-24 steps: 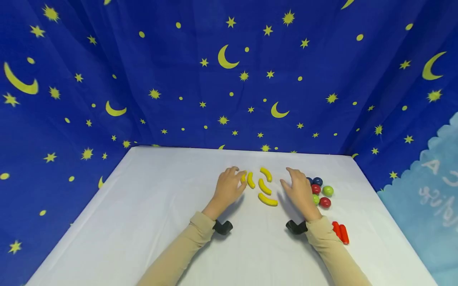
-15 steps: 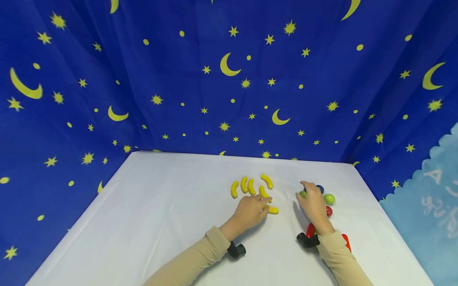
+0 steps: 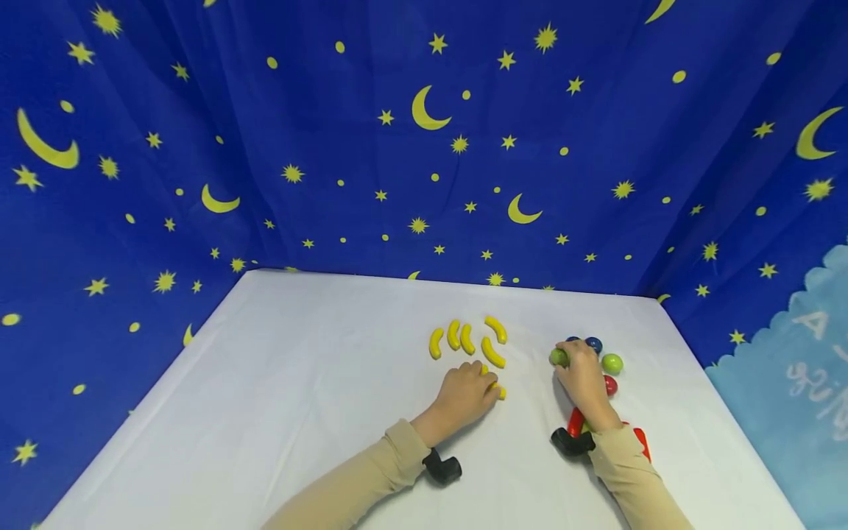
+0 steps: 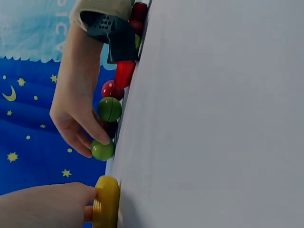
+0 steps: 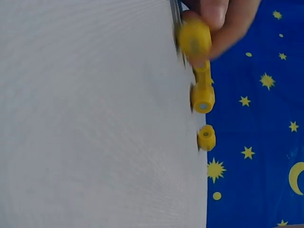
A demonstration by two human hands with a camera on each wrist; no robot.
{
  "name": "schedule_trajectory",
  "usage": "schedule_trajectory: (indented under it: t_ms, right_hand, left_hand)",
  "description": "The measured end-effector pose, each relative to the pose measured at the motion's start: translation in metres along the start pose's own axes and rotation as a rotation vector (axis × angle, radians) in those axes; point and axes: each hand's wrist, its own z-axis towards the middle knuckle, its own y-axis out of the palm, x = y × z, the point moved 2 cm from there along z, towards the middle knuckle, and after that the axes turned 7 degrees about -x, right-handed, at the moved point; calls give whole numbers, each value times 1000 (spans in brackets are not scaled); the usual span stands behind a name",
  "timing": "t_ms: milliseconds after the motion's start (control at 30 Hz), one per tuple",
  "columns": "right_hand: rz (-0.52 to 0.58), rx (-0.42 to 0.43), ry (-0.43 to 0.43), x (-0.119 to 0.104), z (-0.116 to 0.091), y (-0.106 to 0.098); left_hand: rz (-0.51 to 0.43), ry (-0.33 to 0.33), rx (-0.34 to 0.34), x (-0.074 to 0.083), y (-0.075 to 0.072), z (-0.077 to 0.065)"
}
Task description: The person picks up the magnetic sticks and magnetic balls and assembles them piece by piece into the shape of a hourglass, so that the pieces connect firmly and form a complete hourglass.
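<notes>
In the head view my left hand (image 3: 464, 394) grips a yellow toy banana (image 3: 501, 394) close over the table, its fingers covering much of it. The left wrist view shows this banana (image 4: 107, 202) against the fingertips. Several other toy bananas (image 3: 467, 338) lie in a loose group just beyond that hand. My right hand (image 3: 584, 379) pinches a glossy green ball (image 3: 559, 357) at the left side of a cluster of balls. Thumb and fingers lie round the green ball (image 4: 102, 150) in the left wrist view.
Blue balls (image 3: 593, 344), another green ball (image 3: 612, 364) and a red ball (image 3: 610, 385) sit around the right hand. Red elongated pieces (image 3: 575, 422) lie under the right wrist, partly hidden. A blue star-patterned cloth (image 3: 331, 147) stands behind the white table (image 3: 298, 353).
My left hand has left the far-left bananas, come nearer and gripped the nearest one. My right hand has shifted right to the balls and taken hold of the green one.
</notes>
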Motion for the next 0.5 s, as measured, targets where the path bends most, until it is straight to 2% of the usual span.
schedule_trajectory:
  t_ms: [267,400,500]
  right_hand:
    - [7,-33,16,-3,2,3]
    - [32,-3,-12,-7,0,4]
    - [75,3,-33,-14,1,4]
  left_hand:
    - [-132,7,23,-30,-10,-21]
    - [-241,7,42,-44,-11,-35]
    - [-338,-17,81,-53,-9,-42]
